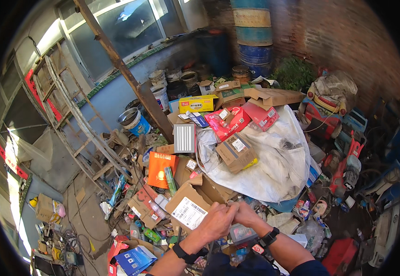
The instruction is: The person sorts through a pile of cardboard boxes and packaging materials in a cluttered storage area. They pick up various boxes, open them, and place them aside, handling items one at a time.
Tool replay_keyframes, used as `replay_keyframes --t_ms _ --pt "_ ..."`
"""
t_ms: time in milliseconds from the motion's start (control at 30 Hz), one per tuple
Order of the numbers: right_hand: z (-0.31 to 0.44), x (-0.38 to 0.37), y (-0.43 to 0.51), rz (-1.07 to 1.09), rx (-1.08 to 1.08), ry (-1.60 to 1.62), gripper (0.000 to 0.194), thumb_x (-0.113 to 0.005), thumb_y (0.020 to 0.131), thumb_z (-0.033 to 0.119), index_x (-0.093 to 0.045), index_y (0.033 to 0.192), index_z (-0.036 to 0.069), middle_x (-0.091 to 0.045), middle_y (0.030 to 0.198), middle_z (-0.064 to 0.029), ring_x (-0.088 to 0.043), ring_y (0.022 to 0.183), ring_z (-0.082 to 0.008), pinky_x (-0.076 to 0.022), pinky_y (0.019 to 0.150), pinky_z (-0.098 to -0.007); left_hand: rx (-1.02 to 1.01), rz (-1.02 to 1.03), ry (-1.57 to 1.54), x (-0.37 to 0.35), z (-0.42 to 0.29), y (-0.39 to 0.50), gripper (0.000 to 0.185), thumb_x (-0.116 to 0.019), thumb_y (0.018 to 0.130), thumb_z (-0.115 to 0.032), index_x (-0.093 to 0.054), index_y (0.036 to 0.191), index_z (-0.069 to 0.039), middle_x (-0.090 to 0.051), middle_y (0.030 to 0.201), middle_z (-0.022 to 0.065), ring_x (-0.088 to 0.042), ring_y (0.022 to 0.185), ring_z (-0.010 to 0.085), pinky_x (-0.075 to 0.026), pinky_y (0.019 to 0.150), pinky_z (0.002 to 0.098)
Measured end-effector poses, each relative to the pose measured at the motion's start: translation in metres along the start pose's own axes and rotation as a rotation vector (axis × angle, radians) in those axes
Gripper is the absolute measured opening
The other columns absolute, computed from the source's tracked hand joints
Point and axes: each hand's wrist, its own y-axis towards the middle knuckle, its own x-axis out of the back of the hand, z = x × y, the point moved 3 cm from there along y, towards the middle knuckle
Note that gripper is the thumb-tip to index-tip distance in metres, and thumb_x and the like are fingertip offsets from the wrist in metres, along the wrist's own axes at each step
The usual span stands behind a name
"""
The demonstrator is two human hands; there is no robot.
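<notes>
Before me is an opened brown cardboard box (176,201) with a large white printed label on its side. My left hand (217,219) is clenched at the right edge of this box, just beside the label. Close against it, my right hand (243,214) is also clenched, at the same edge. The fingers hide exactly what part of the cardboard each one grips. A clear plastic container (241,234) lies below my hands among loose bottles. Left of the box, a flattened carton with a red face print (145,203) rests on the heap.
A white woven sack (276,151) bears a taped carton (236,151). Behind it are a yellow box (197,103) and a red bag (226,120). A wooden post (124,69) and ladder (79,114) stand left. Stacked drums (253,38) stand at the back.
</notes>
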Motion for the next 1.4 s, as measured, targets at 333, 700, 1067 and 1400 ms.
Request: replay_keyframes --t_ms 333,700,1067,1400 --pt "0.028 -0.004 0.009 -0.275 0.049 -0.295 0.022 -0.066 0.085 0.016 -0.066 0.093 -0.005 -0.067 0.086 -0.0340 -0.065 0.088 -0.0547 -0.0533 0.079 -0.0585 0.314 -0.053 0.298 0.002 0.003 -0.002 0.032 -0.065 0.076 -0.006 -0.057 0.107 -0.003 -0.064 0.063 0.0189 -0.066 0.062 0.0374 -0.046 0.067 0.0458" --pt "-0.013 0.003 0.046 -0.285 0.113 -0.313 0.028 -0.077 0.076 0.019 -0.071 0.096 0.000 -0.070 0.093 -0.0280 -0.067 0.098 -0.0477 -0.0554 0.080 -0.0527 0.197 -0.148 0.248 -0.023 0.014 0.010 0.019 -0.062 0.077 -0.003 -0.063 0.095 -0.006 -0.068 0.071 0.0148 -0.065 0.071 0.0322 -0.042 0.073 0.0428" --pt "-0.042 0.002 0.071 -0.234 -0.227 -0.247 0.033 -0.072 0.079 0.025 -0.075 0.102 0.002 -0.071 0.103 -0.0280 -0.068 0.102 -0.0443 -0.0550 0.091 -0.0487 0.164 -0.102 0.322 -0.042 0.010 0.012 0.006 -0.064 0.074 -0.004 -0.064 0.079 -0.007 -0.068 0.070 0.0138 -0.065 0.071 0.0315 -0.044 0.074 0.0428" --pt "-0.030 -0.007 0.061 -0.206 -0.067 -0.358 0.030 -0.065 0.082 0.022 -0.074 0.104 0.003 -0.072 0.102 -0.0274 -0.069 0.099 -0.0466 -0.0555 0.091 -0.0493 0.428 -0.038 0.241 -0.033 0.040 -0.021 0.023 -0.064 0.078 -0.007 -0.058 0.099 0.000 -0.069 0.076 0.0214 -0.069 0.075 0.0403 -0.050 0.075 0.0508"
